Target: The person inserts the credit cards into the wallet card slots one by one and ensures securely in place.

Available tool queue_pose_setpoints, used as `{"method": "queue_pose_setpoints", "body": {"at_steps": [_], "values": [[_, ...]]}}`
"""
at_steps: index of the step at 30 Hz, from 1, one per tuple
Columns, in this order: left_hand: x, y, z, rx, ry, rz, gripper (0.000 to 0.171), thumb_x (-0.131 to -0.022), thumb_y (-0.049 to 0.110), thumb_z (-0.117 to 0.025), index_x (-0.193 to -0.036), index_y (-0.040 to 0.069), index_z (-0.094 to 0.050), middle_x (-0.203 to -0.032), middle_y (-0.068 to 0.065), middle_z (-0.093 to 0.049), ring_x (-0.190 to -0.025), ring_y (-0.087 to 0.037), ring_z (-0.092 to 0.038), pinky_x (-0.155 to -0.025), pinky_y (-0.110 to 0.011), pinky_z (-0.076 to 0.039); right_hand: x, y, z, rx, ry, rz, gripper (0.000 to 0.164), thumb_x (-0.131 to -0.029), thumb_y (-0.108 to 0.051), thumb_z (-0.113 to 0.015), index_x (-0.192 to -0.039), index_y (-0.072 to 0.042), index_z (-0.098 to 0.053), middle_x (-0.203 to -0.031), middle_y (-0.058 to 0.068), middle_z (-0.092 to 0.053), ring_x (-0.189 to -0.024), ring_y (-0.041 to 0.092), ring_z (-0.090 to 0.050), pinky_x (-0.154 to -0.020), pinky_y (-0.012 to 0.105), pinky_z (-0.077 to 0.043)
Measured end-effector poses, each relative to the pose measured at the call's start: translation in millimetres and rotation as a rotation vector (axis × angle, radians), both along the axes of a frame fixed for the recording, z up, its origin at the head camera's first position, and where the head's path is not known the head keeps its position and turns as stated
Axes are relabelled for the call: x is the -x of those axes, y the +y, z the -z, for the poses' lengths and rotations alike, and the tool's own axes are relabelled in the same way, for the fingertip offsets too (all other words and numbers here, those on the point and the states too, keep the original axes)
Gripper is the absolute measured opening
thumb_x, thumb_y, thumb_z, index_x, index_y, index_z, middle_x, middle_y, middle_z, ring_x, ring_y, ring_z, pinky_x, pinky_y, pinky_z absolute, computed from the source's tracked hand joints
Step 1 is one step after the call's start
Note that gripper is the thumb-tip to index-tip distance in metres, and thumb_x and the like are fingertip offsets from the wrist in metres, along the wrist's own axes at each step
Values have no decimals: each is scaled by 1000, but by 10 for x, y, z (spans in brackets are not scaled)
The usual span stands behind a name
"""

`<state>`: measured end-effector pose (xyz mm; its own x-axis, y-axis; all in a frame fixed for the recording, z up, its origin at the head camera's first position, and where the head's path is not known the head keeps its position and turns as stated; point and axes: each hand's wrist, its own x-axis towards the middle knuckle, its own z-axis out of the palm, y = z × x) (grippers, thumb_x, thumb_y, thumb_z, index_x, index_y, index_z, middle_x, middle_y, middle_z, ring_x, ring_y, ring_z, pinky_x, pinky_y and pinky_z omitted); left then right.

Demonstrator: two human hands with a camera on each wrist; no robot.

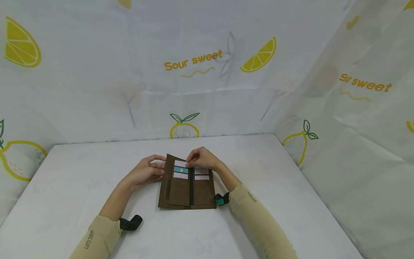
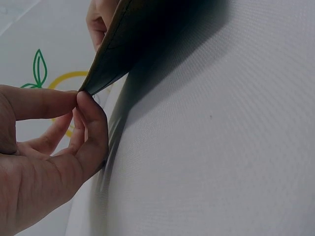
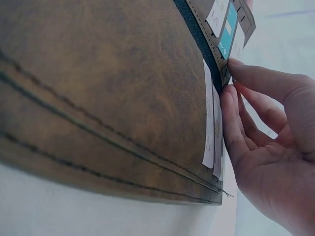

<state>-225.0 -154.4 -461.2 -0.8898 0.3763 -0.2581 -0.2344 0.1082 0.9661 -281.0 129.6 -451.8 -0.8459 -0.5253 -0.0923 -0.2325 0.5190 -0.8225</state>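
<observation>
A brown wallet (image 1: pixel 179 196) lies spread open on the white table, its left side tilted up. My left hand (image 1: pixel 145 172) pinches the edge of the left cover between thumb and finger, as the left wrist view shows on the wallet's dark underside (image 2: pixel 130 54). At the top, near the middle, my right hand (image 1: pixel 205 159) pinches the upper edge of the wallet's inner flap (image 3: pixel 224 56). A blue card (image 1: pixel 179 169) sits between white cards (image 1: pixel 180 176) in that flap. More white cards (image 1: pixel 202 177) fill slots on the right side, partly hidden behind my right hand.
The white table (image 1: pixel 81 180) ends at a hanging cloth (image 1: pixel 145 72) printed with lemons, behind and to the right. Black wrist devices (image 1: pixel 130 223) are strapped at both sleeves. A loose thread (image 3: pixel 227 193) sticks out at the wallet's corner.
</observation>
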Motion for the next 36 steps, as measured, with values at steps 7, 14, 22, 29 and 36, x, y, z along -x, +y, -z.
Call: {"method": "queue_pose_setpoints", "body": {"at_steps": [7, 14, 22, 29, 36], "values": [[0, 2, -8, 6, 2, 0, 59, -99, -5, -63, -155, 1, -44, -107, 0, -60, -92, -10, -64, -83, -24, -61, 1, 2, -7, 2, 0, -10, 14, -96, -9, -81, -103, 2, -79, -100, 14, -80, -80, 6, -65, -77, 19, -53], [-11, 3, -30, 11, -2, -5, 60, -100, -2, -62, -156, 2, -43, -114, -3, -59, -96, -11, -64, -85, -25, -61, -13, 4, -27, -27, -4, 11, 15, -96, -14, -82, -104, -1, -81, -101, 12, -81, -83, 6, -68, -77, 19, -54], [-6, 4, -10, 44, 18, -3, 57, -100, -3, -63, -154, 1, -44, -109, -3, -61, -91, -11, -66, -82, -24, -61, -24, 45, -13, 11, 23, 64, 17, -98, -14, -80, -108, -1, -81, -109, 15, -82, -91, 9, -73, -83, 23, -57], [2, 19, 7, 135, 71, 8, 56, -96, -5, -63, -150, -1, -46, -104, -6, -63, -89, -13, -66, -80, -25, -61, -49, 215, -100, 42, 63, 126, 14, -99, -13, -78, -107, -1, -80, -104, 14, -81, -86, 8, -72, -81, 22, -57], [-61, 31, -33, 278, 161, 50, 56, -91, -3, -67, -144, -6, -48, -101, -11, -65, -84, -17, -67, -77, -27, -61, -124, 484, -167, 34, 95, 195, 13, -98, -13, -79, -104, -3, -81, -103, 12, -80, -89, 13, -73, -82, 23, -57]]}}
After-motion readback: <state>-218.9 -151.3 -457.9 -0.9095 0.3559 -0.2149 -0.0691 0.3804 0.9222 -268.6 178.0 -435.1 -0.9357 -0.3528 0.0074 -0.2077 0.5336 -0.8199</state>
